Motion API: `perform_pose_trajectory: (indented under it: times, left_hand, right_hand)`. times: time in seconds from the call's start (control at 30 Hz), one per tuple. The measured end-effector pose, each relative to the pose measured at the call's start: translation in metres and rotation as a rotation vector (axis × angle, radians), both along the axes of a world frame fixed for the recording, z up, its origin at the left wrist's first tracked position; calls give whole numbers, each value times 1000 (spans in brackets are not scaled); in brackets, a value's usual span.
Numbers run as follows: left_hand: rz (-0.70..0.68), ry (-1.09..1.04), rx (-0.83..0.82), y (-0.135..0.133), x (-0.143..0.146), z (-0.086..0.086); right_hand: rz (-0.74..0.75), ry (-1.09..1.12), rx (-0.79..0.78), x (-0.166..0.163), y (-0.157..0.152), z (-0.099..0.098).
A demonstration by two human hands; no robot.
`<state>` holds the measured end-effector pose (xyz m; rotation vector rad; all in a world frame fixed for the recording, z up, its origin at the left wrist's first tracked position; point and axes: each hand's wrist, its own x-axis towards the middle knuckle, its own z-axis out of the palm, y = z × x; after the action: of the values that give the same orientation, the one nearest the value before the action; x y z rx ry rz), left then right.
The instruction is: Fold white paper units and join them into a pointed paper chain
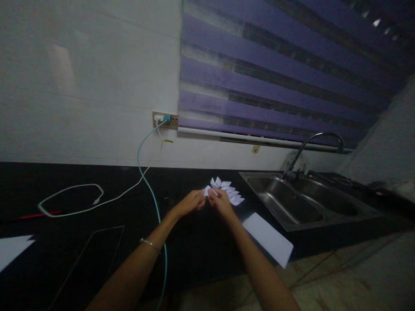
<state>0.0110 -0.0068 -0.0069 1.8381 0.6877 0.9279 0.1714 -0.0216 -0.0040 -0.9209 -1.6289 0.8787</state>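
Observation:
A small folded piece of white paper [207, 190] is pinched between my two hands, over the black countertop. My left hand [193, 202] grips its left side, with the fingers curled in. My right hand [221, 201] presses on its right side with thumb and fingers together. Just beyond the right hand lies a cluster of pointed folded paper pieces [234, 195], partly hidden by that hand. A larger flat white paper [269, 238] rests by my right forearm, close to the counter's front edge.
At right is a double steel sink [288, 203] with a curved faucet [308, 142]. A teal cable [155, 201] and a white cable [81, 211] run from the wall outlet [173, 121] across the counter. More white paper [13, 249] and a red pen-like object [39, 214] lie at left.

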Motion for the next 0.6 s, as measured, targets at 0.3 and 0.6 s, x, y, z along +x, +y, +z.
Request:
perform_pose_trajectory:
  times: [0.3,0.6]
  left_hand:
    - [56,92,59,-4,-1,-1]
    - [-25,53,-63,-6,-1,0]
  right_hand:
    - [-5,-9,-21,4,4,-3]
    - [40,-81,25,5,0,3]
